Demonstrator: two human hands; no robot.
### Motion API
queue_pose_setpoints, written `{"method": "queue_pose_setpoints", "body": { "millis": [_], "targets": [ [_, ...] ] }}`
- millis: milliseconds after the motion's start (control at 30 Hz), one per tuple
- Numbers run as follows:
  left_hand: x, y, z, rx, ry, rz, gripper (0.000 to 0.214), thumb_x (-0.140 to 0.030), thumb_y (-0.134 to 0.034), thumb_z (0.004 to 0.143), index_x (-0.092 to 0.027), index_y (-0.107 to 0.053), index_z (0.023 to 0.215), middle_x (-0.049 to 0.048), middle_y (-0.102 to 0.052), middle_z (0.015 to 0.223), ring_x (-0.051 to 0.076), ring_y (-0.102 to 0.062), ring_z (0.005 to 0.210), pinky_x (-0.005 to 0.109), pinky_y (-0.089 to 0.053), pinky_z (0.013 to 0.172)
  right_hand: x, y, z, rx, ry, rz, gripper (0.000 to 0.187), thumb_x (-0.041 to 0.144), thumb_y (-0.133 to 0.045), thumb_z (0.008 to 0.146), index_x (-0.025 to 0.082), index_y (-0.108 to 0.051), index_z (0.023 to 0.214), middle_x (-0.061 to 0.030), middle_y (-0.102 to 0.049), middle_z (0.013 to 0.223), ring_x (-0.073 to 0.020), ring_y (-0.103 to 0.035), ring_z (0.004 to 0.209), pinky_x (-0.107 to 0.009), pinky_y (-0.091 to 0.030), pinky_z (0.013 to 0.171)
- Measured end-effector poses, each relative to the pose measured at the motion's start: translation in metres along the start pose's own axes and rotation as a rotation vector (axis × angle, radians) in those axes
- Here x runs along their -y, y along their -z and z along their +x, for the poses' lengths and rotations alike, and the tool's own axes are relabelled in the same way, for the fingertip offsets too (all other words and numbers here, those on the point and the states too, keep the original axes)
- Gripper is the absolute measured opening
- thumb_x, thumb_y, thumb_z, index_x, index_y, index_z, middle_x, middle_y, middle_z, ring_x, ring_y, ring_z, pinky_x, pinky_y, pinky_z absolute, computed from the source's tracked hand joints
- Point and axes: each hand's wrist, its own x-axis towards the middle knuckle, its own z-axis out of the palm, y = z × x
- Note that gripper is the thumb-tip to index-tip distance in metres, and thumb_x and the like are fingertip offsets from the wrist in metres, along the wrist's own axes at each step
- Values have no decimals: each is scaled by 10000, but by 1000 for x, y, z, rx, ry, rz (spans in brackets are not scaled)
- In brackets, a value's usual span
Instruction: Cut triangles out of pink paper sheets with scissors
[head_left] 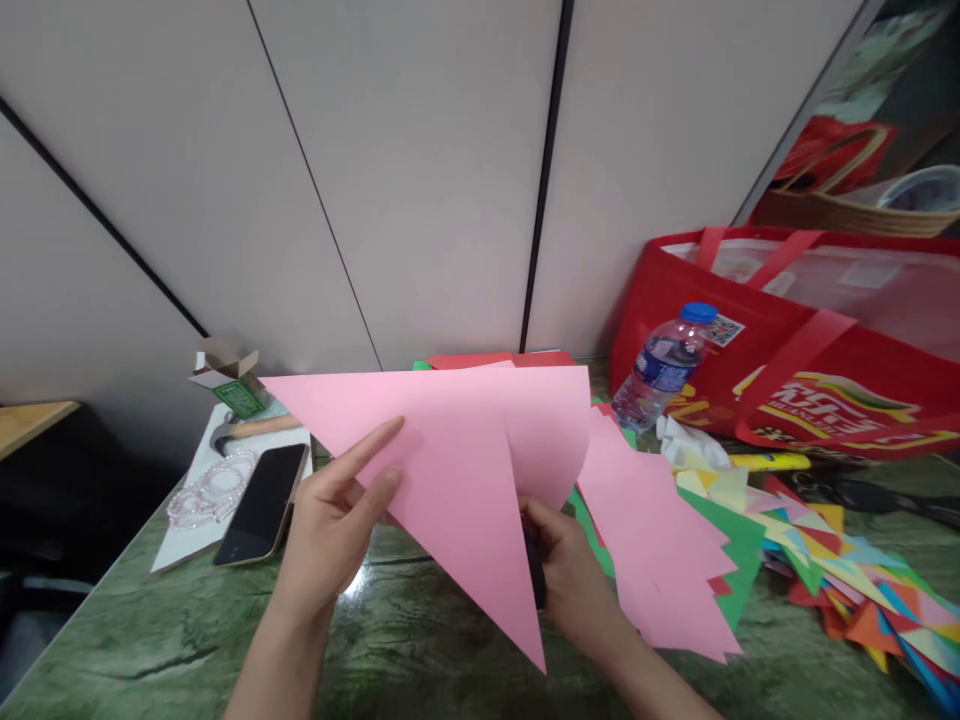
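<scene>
A pink sheet of paper (457, 440), folded into a large triangle, is held up over the green marble table (187, 640). My left hand (337, 520) pinches its left part, thumb and fingers pressed on the paper. My right hand (570, 570) is below the sheet, closed round a dark object, partly hidden by the paper; I cannot make out what it is. To the right lies a stack of pink triangles (660, 540) on green and red sheets.
A black phone (262, 505), a clear bead bracelet (210, 490) and a small open box (225, 375) lie at the left. A water bottle (664, 365) leans on a red bag (810, 340). Coloured folded papers (847, 570) cover the right side. A wall stands behind.
</scene>
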Motion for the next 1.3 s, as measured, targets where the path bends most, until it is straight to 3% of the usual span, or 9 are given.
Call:
{"method": "queue_pose_setpoints", "body": {
  "millis": [67,167,300,400,733,1300],
  "targets": [
    [2,2,0,18,5,42,425,-279,-650,760,-221,-635,1181,-66,-472,420,82,-382,402,221,-481,462,0,-1,0,11,-13,8,171,246,-708,668,209,-682,833,-19,-739,802,-195,-670,735,-293,-529,636],
    [4,4,0,18,12,85,390,-257,-645,768,-235,-651,1157,-106,-317,361,73,-309,381,203,-470,450,1,-1,0,31,-19,32,204,240,-728,642,218,-670,836,-29,-735,818,-215,-673,780,-308,-532,660],
    [5,4,0,49,-2,109,323,-260,-663,759,-255,-696,1080,-93,-345,394,66,-346,409,181,-439,460,2,0,2,38,-24,61,234,192,-724,609,226,-653,830,-28,-730,850,-224,-669,827,-310,-531,692],
    [5,3,0,118,-37,133,280,-259,-660,758,-277,-717,1032,-79,-384,422,73,-370,439,187,-420,471,1,3,3,25,-26,63,312,146,-671,632,230,-653,932,-23,-728,893,-222,-659,892,-306,-530,703],
    [-2,0,-2,181,-83,218,312,-248,-618,796,-290,-680,1099,-108,-173,448,74,-135,442,193,-166,381,5,4,4,-49,-26,57,263,116,-655,596,218,-638,838,-17,-741,859,-202,-673,814,-303,-538,698],
    [-4,-2,-3,187,-52,177,334,-235,-617,792,-287,-670,1118,-114,-189,434,64,-126,425,159,-170,347,7,1,3,-91,-74,139,225,118,-611,585,208,-691,776,6,-735,765,-160,-644,666,-242,-501,587]
  ]
}}
